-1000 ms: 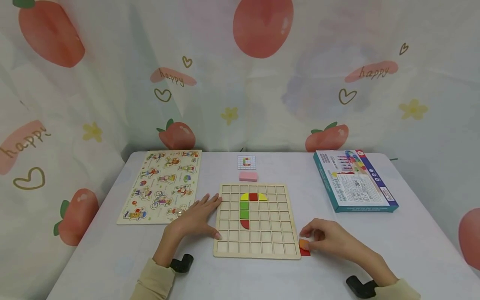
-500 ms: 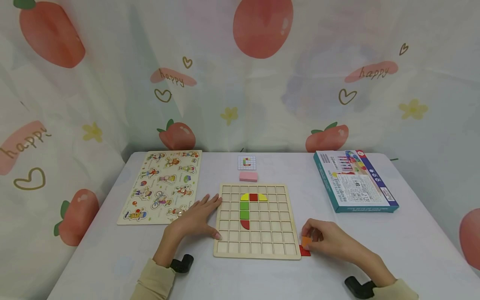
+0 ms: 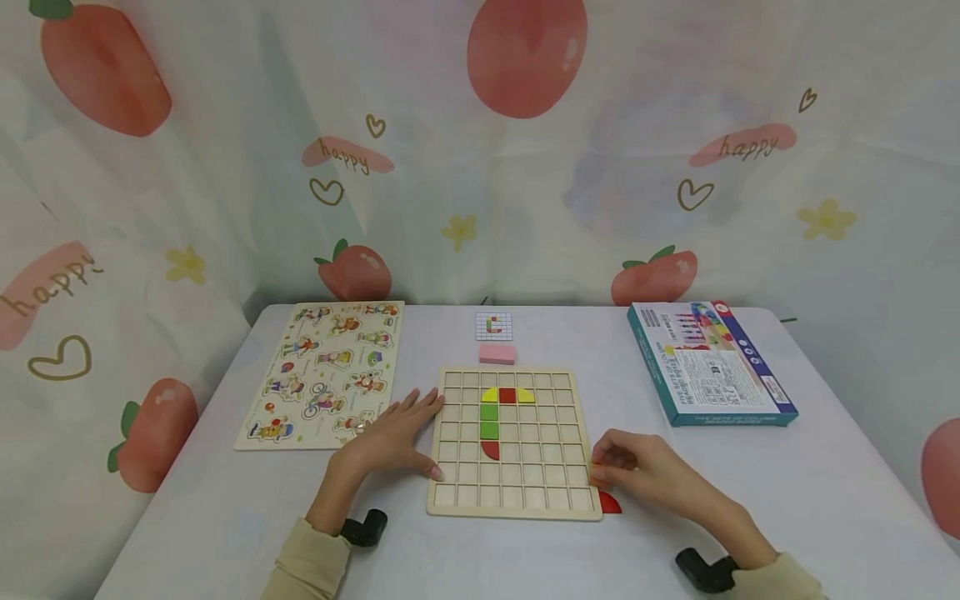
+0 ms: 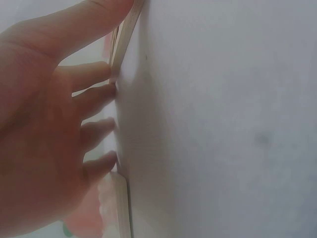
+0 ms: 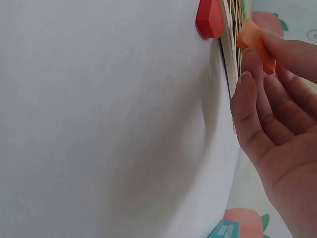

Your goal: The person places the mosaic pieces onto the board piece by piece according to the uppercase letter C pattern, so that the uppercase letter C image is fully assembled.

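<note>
A white table (image 3: 750, 492) is backed by a curtain printed with strawberries (image 3: 525, 167). On the table's left side a wooden picture puzzle (image 3: 322, 371) is laid, and on its right a boxed game (image 3: 708, 362). In the middle, nearest the person, a wooden grid board (image 3: 517, 442) is set, with yellow, red and green pieces seated in its upper cells. Beyond the board a pink block (image 3: 497, 352) and a small pattern card (image 3: 493, 325) are placed.

The left hand (image 3: 393, 437) is laid flat on the table, fingers spread and straight, with the fingertips pressed against the board's left edge. The right hand (image 3: 641, 475) is held at the board's lower right corner, and an orange piece (image 5: 253, 40) is pinched between thumb and fingertips just above the board's edge. A red piece (image 3: 610, 502) is left lying on the table just beside that corner, under the hand.
</note>
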Tool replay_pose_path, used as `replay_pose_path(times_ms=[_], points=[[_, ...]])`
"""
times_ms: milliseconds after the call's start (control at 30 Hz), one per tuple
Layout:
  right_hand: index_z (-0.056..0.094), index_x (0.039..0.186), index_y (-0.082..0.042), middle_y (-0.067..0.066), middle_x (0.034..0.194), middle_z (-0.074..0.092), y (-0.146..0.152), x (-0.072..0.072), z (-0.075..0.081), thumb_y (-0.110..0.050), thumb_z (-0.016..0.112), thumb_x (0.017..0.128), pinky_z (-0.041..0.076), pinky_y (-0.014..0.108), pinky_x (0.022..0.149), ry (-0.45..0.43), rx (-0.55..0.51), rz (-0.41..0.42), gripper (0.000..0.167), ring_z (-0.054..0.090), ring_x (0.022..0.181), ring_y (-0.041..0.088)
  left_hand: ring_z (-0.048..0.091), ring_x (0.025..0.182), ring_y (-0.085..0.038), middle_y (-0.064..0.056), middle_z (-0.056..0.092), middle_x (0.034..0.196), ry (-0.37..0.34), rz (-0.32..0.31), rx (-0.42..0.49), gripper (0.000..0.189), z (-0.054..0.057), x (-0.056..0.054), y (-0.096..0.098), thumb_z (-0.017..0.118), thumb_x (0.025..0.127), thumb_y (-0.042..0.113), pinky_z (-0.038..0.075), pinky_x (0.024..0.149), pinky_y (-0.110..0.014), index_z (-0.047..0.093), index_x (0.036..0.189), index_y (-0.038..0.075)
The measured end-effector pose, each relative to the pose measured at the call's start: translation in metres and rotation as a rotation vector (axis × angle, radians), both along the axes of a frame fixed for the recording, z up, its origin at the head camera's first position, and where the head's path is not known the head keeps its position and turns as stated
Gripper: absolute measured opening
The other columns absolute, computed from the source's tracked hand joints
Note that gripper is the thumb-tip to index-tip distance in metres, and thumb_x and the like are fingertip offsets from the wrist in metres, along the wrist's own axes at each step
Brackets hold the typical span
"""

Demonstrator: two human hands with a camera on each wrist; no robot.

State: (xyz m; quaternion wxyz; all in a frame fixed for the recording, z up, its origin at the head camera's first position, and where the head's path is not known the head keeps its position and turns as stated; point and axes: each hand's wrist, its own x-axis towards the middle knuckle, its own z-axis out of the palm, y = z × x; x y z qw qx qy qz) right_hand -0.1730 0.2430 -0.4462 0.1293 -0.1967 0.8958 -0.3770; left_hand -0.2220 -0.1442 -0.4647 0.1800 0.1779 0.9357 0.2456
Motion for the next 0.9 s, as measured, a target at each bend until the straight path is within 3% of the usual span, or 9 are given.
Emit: replay_pose_path(times_ms=[400,900], points=[[0.068,0.099,-0.012,-0.007,0.087,0.068,-0.002,-0.001,-0.004,-0.017,0.074,0.094,0.055,0.019,0.069,0.006,-0.01,-0.007,0.009,0.06,0.078,0.002,0.009,0.161,-0.031,-0.003,0.022,0.172,-0.002,-0.01,0.007,0.112,0.002,0.0,-0.001,0.092,0.072,0.041,0.011,0.132,-0.051,0.033,0.162,0.013],[0.071,0.111,-0.012,-0.002,0.106,0.072,-0.015,-0.008,-0.004,-0.013,0.07,0.097,0.057,0.015,0.086,0.025,-0.037,0.015,0.013,0.066,0.092,0.007,0.009,0.161,-0.03,-0.003,0.022,0.172,-0.003,-0.004,0.005,0.112,0.001,0.0,0.0,0.093,0.072,0.041,0.011,0.132,-0.051,0.033,0.162,0.014]])
